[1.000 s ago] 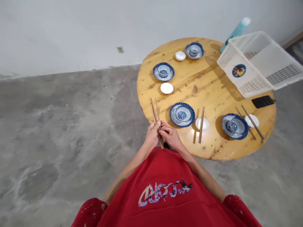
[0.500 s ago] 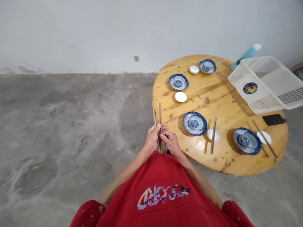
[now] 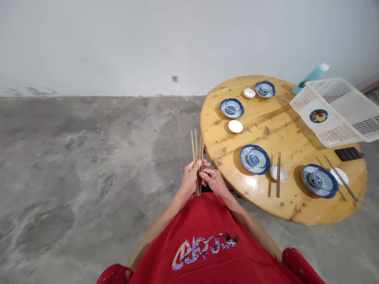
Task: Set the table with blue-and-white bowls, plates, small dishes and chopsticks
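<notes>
Several wooden chopsticks [image 3: 196, 148] stand up in a loose bundle in front of my body, their upper ends fanned apart. My left hand [image 3: 190, 176] is closed around them, thumb across the front. My right hand [image 3: 213, 180] pinches the right-hand sticks of the bundle, its fingers partly hidden behind them. Both hands are just off the left edge of the round wooden table [image 3: 223, 157]. The nearest setting has a blue-patterned plate [image 3: 243, 165] with a clear bowl [image 3: 256, 157] on it, and a pair of chopsticks [image 3: 278, 177] across a small white dish [image 3: 283, 174].
Another patterned plate [image 3: 328, 190] and a white dish [image 3: 340, 173] with chopsticks lie at right. Two more plates with bowls stand at the back, beside white dishes [image 3: 235, 126]. A white plastic basket [image 3: 337, 136], a turquoise bottle [image 3: 312, 77] and a black phone-like object [image 3: 348, 154] occupy the far right.
The view has shifted slightly, so the table sits farther right and lower. The bundle's left sticks have spread a little from the right ones; both hands keep hold.
</notes>
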`<state>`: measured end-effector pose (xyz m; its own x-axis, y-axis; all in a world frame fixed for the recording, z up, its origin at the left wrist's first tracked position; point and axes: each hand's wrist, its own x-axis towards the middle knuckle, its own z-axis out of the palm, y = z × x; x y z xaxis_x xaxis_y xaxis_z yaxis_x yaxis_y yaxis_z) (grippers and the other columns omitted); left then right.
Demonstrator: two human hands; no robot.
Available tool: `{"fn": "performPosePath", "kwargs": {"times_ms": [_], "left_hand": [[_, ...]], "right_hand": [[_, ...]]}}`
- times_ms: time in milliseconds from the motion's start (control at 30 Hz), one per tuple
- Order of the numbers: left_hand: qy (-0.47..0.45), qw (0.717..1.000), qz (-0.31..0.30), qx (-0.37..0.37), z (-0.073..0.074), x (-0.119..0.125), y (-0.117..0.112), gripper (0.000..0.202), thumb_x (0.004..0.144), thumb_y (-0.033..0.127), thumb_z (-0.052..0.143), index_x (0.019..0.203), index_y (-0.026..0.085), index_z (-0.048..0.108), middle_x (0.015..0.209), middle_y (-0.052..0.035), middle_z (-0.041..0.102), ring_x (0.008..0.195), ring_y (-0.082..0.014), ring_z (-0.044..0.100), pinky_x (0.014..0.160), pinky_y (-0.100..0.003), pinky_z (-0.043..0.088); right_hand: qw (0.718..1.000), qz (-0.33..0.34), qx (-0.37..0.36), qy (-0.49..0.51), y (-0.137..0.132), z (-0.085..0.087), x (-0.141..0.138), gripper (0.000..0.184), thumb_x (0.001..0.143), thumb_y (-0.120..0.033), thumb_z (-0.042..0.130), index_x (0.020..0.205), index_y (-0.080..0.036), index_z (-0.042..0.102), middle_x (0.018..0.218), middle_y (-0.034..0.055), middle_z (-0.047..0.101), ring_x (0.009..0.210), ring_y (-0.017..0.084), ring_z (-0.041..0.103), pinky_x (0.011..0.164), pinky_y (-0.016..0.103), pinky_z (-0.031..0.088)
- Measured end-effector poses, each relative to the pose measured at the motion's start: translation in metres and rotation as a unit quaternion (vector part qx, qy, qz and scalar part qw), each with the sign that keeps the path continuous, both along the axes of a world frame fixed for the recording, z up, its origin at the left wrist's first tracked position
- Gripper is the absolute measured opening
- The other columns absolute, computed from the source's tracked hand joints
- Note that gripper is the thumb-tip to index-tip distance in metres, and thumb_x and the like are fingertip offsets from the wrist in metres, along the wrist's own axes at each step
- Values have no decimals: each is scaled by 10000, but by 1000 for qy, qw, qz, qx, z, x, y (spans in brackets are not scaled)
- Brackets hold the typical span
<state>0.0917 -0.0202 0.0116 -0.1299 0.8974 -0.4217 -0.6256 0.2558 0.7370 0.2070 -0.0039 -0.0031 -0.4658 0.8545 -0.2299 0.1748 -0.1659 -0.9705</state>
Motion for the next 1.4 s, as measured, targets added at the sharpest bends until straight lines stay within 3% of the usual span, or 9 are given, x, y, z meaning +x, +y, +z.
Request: {"fn": "performPosePath", "kwargs": {"times_ms": [267,433,533,633,733,900,1067,1267,1400], "left_hand": [[6,999,24,-24,-8,-27,38,484,725,522,756,993,128,671,941,-113,733,601,-157,657,431,-238,479],[44,997,58,-7,-19,-60,92,393,750,467,749,961,139,701,920,-89,728,753,-149,664,638,-236,505],[108,991,73,-3,-23,-85,131,365,764,466,735,948,151,721,888,-59,695,682,-101,600,595,-202,450],[161,986,44,-26,-21,-105,171,397,766,519,729,923,154,726,686,7,590,484,-54,396,435,-198,272],[185,982,-6,-50,-15,-116,208,469,762,600,710,877,147,737,529,57,417,434,-51,253,412,-222,172],[182,979,-69,-54,-7,-123,256,455,719,589,749,846,153,758,638,22,521,449,-38,244,418,-233,163],[183,977,-100,-37,-3,-122,286,390,718,521,768,857,157,774,649,24,523,451,-36,239,423,-235,159],[246,960,-135,-7,-8,-116,315,405,771,523,705,866,133,762,539,61,411,457,-49,263,451,-215,186],[288,942,-173,11,-16,-113,339,413,783,520,673,881,126,750,524,81,346,462,-56,262,461,-217,189]], "right_hand": [[1000,1,-27,14,38,-4,-29,358,812,-503,617,631,-199,563,510,-31,540,463,108,473,491,232,379],[999,-19,-46,13,86,-12,-51,369,818,-499,625,615,-201,547,495,-36,532,463,107,470,493,230,375],[997,-24,-66,24,119,-13,-66,390,826,-498,640,596,-199,541,498,-37,533,467,101,464,498,225,358],[995,-9,-88,53,151,-10,-81,400,841,-501,642,602,-191,557,506,-40,529,481,94,451,517,224,349],[990,3,-112,89,180,-6,-91,398,856,-513,631,638,-183,591,514,-44,523,490,90,436,527,222,342],[981,15,-148,125,219,1,-97,385,844,-541,646,759,-167,670,526,-42,543,501,95,463,547,224,372],[979,3,-160,128,241,2,-94,422,824,-570,648,775,-152,677,527,-32,551,487,98,474,522,223,375],[993,-41,-95,63,253,1,-95,371,903,-481,545,726,-164,619,534,-38,532,502,104,487,527,220,366],[978,-141,46,-146,260,5,-109,266,915,-324,571,702,-164,589,651,-13,580,614,116,517,609,233,357]]}}
